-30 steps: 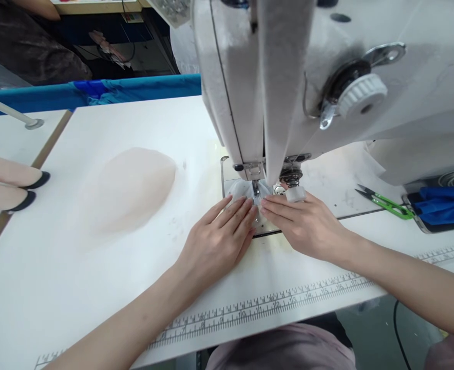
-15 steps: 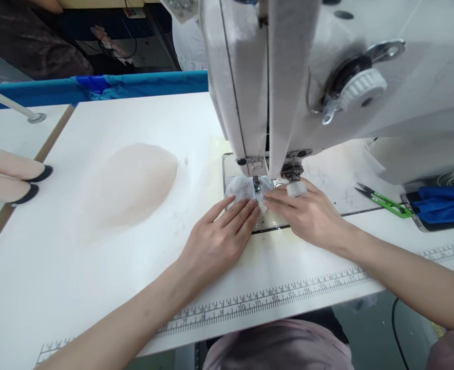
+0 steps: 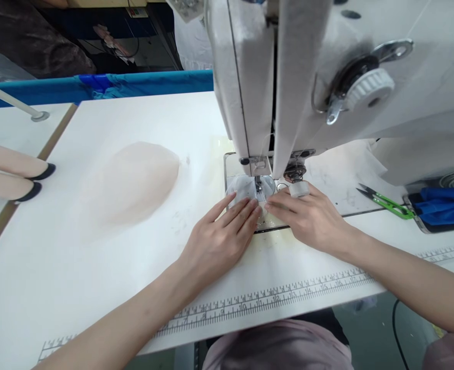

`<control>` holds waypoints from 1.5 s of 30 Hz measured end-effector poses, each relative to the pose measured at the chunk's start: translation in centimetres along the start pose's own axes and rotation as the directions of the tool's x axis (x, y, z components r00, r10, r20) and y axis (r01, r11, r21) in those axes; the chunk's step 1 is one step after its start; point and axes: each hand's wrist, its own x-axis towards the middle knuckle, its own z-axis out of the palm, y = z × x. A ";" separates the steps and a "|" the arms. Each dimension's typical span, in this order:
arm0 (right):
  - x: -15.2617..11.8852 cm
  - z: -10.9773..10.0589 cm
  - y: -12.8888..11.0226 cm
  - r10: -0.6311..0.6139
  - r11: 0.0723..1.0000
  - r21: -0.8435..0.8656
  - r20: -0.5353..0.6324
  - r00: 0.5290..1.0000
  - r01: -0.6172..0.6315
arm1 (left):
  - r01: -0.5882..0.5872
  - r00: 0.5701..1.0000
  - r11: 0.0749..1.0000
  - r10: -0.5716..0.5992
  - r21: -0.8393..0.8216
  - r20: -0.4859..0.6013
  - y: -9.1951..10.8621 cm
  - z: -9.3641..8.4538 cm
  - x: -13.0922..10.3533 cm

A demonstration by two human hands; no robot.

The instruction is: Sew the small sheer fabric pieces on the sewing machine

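A small piece of sheer white fabric (image 3: 243, 186) lies on the metal plate under the presser foot (image 3: 258, 184) of a white sewing machine (image 3: 242, 77). My left hand (image 3: 225, 231) lies flat, its fingers stretched over the near left edge of the fabric. On the other side, my right hand (image 3: 311, 218) has its thumb and fingertips drawn together at the fabric's near right edge, just short of the foot. A white knob on the machine covers part of the right hand's knuckles.
Green thread snips (image 3: 386, 202) lie to the right, beside a phone with blue cloth (image 3: 446, 205) on it. A sheer beige fabric piece (image 3: 142, 180) rests on the left of the white table (image 3: 115, 288). Two beige rods with black ends (image 3: 15, 169) reach in from the left edge.
The sheer white fabric has slid slightly away from me under the presser foot. Both hands keep nearly the same place, and the whole view has shifted a little.
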 end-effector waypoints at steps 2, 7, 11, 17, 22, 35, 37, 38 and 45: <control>0.0 0.0 0.0 0.001 1.000 0.018 0.009 1.000 -0.001 | 0.008 1.000 1.000 -0.008 -0.018 -0.002 0.0 0.0 0.0; 0.0 0.2 0.0 -0.004 1.000 0.008 0.028 1.000 0.004 | 0.009 1.000 1.000 -0.009 0.014 -0.004 -0.1 0.0 0.1; 0.1 0.2 0.1 0.002 1.000 -0.026 0.038 0.999 -0.001 | 0.019 1.000 1.000 -0.019 0.009 -0.009 -0.4 0.2 0.1; 0.0 0.4 0.3 0.015 1.000 0.009 0.051 0.999 -0.016 | 0.055 0.998 0.998 -0.056 -0.009 -0.012 -0.3 0.3 0.2; -0.1 0.5 0.2 0.014 1.000 0.002 0.032 0.999 -0.014 | 0.044 0.999 0.998 -0.043 0.033 -0.025 0.4 -0.3 0.2; 0.4 0.6 0.2 0.002 0.991 -0.133 0.021 1.000 0.001 | 0.061 0.998 0.998 -0.059 0.035 -0.036 0.2 0.2 0.3; 0.5 0.6 0.3 0.013 0.988 -0.155 0.024 1.000 -0.009 | 0.057 0.998 0.997 -0.055 0.055 -0.036 0.0 0.4 0.4; 0.6 0.7 0.3 0.015 0.986 -0.165 0.023 1.000 -0.011 | 0.058 0.998 0.997 -0.056 0.060 -0.037 -0.1 0.5 0.4; 0.3 1.2 0.6 0.014 0.972 -0.234 0.073 0.997 0.003 | 0.080 0.996 0.996 -0.078 0.047 -0.044 -0.8 1.2 0.6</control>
